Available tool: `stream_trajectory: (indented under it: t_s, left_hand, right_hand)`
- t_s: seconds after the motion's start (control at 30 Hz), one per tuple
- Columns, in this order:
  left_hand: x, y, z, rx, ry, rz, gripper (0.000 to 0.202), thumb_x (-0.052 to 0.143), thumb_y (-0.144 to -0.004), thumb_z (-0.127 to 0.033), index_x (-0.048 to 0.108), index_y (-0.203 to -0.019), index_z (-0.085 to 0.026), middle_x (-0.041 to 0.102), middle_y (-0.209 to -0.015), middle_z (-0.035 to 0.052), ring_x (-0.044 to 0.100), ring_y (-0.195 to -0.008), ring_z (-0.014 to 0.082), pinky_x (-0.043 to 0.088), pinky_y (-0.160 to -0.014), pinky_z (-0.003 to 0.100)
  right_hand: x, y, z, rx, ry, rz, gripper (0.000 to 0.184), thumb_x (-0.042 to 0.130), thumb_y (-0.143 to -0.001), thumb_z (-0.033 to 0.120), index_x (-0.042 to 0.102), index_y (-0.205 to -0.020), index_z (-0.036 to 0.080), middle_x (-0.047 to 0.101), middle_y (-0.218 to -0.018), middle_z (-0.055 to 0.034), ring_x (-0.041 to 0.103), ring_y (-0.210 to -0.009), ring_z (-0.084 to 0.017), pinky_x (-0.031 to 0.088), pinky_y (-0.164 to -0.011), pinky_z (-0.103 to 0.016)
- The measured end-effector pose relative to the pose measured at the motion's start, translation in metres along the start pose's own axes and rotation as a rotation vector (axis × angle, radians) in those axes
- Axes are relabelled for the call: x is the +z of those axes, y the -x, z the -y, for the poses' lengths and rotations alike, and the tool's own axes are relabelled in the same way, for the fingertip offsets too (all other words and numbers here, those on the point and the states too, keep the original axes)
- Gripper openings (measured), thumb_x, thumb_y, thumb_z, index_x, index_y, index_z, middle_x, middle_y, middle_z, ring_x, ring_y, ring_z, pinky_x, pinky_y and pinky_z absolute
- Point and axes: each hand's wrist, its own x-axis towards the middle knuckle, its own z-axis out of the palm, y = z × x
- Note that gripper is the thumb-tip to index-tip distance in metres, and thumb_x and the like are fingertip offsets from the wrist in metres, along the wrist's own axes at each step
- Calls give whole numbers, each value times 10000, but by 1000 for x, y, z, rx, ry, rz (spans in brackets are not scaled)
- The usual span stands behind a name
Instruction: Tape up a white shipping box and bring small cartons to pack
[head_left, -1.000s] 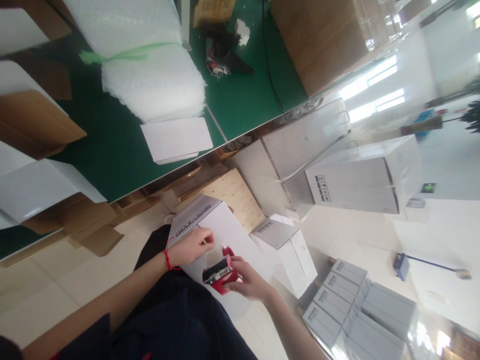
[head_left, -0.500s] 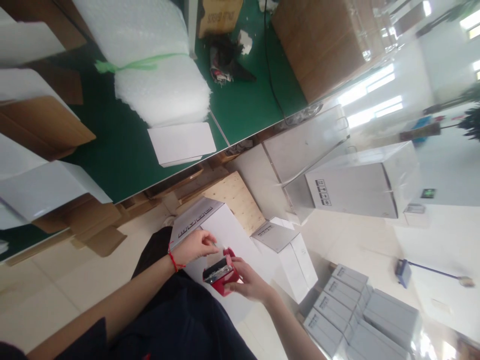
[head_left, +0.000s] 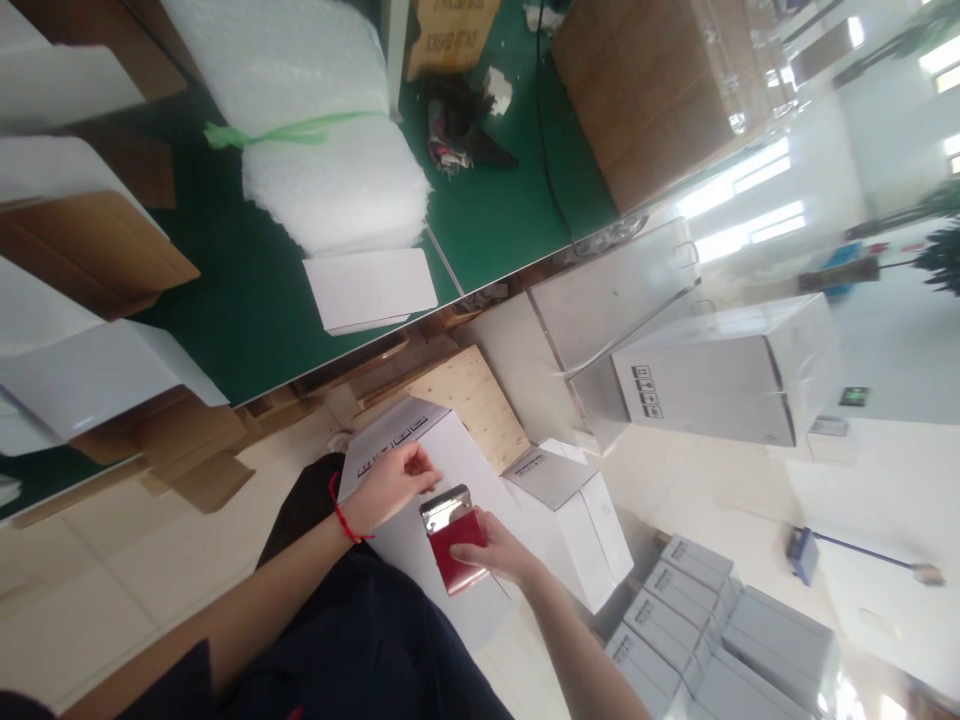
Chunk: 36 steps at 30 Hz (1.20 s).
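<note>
My right hand [head_left: 499, 548] grips a red tape dispenser [head_left: 455, 555], thumb across its flat red side. A shiny metal plate with a toothed edge tops the dispenser, facing up and left. My left hand [head_left: 397, 485], with a red string at its wrist, is closed in a pinch just left of that toothed edge. Whatever is between its fingertips is too small to make out. Both hands are above a closed white carton [head_left: 472, 450] with printed black symbols on one side.
A green-topped table [head_left: 262, 350] holds bubble wrap [head_left: 330, 185], a stack of white card [head_left: 371, 290], open cartons [head_left: 97, 250] and a large brown box [head_left: 637, 90]. Beyond my right hand stands another white carton [head_left: 592, 540]. Several grey-white boxes [head_left: 667, 610] are stacked at lower right.
The dispenser has turned in my right hand, so its flat red side and metal plate now face me. My left hand has shifted slightly up and right, its fingers more curled.
</note>
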Motion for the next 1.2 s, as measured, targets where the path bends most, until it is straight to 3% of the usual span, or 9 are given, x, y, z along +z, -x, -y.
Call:
stream_trajectory:
  t_s: [0.17, 0.37, 0.47, 0.6, 0.73, 0.83, 0.97, 1.1, 1.2]
  left_hand:
    - [0, -2, -3, -6, -22, -106, 329, 647, -665, -526, 592, -675, -202, 672, -634, 29, 622, -634, 187, 501, -697, 344]
    - [-11, 2, -11, 153, -188, -226, 300, 575, -750, -515, 543, -651, -234, 646, -606, 6, 615, -621, 190, 472, -673, 335]
    - [-37, -7, -12, 164, -131, -315, 332, 588, -752, -555, 544, -681, -233, 646, -611, 2, 626, -628, 194, 490, -689, 337]
    - [-87, -28, -21, 196, -115, -472, 354, 643, -726, -568, 545, -721, -228, 655, -638, 3, 642, -647, 198, 508, -697, 331]
    - [-116, -47, -28, 288, -309, -405, 333, 595, -811, -546, 556, -739, -224, 693, -685, 19, 652, -679, 202, 499, -721, 332]
    - [-124, -59, -17, 325, -456, -382, 289, 539, -873, -494, 538, -759, -228, 692, -695, 14, 643, -678, 197, 470, -716, 324]
    - [-134, -72, 12, 348, -612, -426, 248, 481, -924, -447, 496, -798, -234, 665, -705, 18, 621, -682, 203, 428, -683, 312]
    - [-141, -84, 32, 348, -699, -501, 227, 456, -959, -427, 494, -845, -234, 648, -738, 31, 626, -729, 217, 415, -705, 316]
    - [-143, -95, 40, 291, -719, -461, 203, 470, -960, -393, 502, -837, -234, 645, -750, 32, 622, -744, 218, 408, -711, 316]
  right_hand:
    - [5, -2, 11, 31, 70, -43, 396, 820, -706, 446, 696, -937, 149, 666, -768, -5, 592, -690, -159, 455, -670, -278]
    - [8, -11, 25, 126, 61, -76, 453, 864, -657, 484, 720, -913, 138, 687, -757, -17, 611, -684, -167, 466, -686, -291]
    - [7, -9, 30, 162, 96, -58, 426, 855, -654, 495, 723, -854, 143, 672, -722, -11, 601, -659, -163, 450, -645, -279]
    - [8, 2, 24, 242, 118, -76, 493, 867, -609, 571, 704, -800, 147, 686, -734, -28, 632, -695, -186, 458, -668, -288]
    - [14, 5, 21, 281, 112, -145, 640, 825, -596, 722, 700, -816, 134, 696, -744, -49, 644, -694, -193, 440, -647, -283]
    - [21, -2, 28, 356, 140, -179, 664, 821, -599, 734, 707, -849, 130, 725, -810, -75, 679, -743, -215, 459, -650, -287]
    - [27, -17, 40, 411, 115, -222, 599, 836, -636, 659, 712, -877, 124, 748, -861, -98, 697, -751, -216, 486, -652, -286]
    - [32, -27, 52, 488, 86, -263, 456, 839, -709, 513, 728, -913, 121, 766, -880, -104, 710, -737, -207, 497, -638, -273]
    - [36, -33, 63, 546, 63, -294, 315, 812, -770, 416, 738, -865, 125, 767, -830, -94, 702, -684, -187, 491, -606, -257]
